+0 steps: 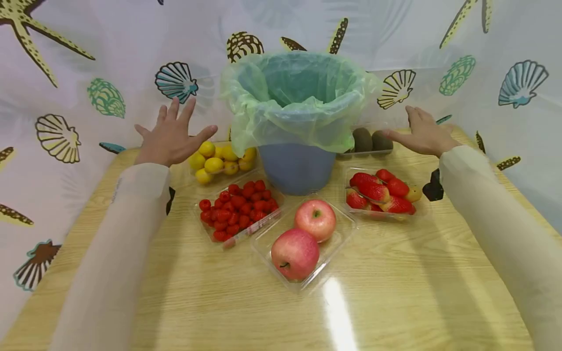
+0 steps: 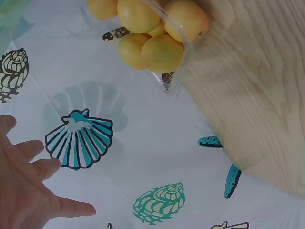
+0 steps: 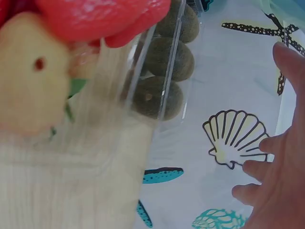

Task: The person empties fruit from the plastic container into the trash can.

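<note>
My left hand (image 1: 169, 139) is raised with its fingers spread, holding nothing. In the head view it overlaps the edge of a clear tray of yellow fruit (image 1: 213, 165). My right hand (image 1: 421, 131) is likewise held out with fingers extended, beside a tray of brown kiwis (image 1: 362, 140). Between the hands stands a blue bin (image 1: 298, 168) with a pale green plastic liner (image 1: 303, 122) folded over its rim. In the wrist views, the left hand (image 2: 24, 186) and right hand (image 3: 281, 167) show their fingers apart.
Nearer me lie clear trays of raspberries (image 1: 234, 209), two apples (image 1: 295, 253) and strawberries (image 1: 382, 192). All stand on a wooden table (image 1: 228, 302). A white curtain (image 1: 131, 44) printed with shells and starfish hangs behind and at the sides.
</note>
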A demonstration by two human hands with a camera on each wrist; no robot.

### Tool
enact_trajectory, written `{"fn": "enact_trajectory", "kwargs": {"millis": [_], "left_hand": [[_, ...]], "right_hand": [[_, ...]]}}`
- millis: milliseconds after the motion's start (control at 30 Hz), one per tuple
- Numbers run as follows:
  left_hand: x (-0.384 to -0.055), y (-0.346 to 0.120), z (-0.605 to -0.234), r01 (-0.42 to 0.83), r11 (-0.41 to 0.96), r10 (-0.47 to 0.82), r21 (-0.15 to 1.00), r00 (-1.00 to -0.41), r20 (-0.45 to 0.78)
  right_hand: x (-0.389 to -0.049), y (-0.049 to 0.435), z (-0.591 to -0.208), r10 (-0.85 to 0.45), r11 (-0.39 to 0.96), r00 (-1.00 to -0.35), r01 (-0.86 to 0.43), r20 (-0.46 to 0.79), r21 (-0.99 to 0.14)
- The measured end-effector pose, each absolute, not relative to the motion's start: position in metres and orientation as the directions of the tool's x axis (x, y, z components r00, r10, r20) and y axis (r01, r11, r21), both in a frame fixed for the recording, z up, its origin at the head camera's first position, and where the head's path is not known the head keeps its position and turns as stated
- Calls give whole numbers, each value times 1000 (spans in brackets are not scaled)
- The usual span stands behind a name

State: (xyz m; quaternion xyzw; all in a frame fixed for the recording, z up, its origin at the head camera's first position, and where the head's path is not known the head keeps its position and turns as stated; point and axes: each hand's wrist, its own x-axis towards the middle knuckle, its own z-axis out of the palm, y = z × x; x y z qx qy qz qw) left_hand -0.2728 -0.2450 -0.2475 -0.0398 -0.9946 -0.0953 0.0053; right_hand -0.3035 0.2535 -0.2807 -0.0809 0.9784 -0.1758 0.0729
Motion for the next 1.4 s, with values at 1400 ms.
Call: {"fn": "enact_trajectory", "kwargs": {"millis": [1400], "left_hand": [[-285,-185,-179,302,943,296,137,-953,62]], "right_hand": [[-218,302,-335,-224,750,-893,97,-390,-654]]}}
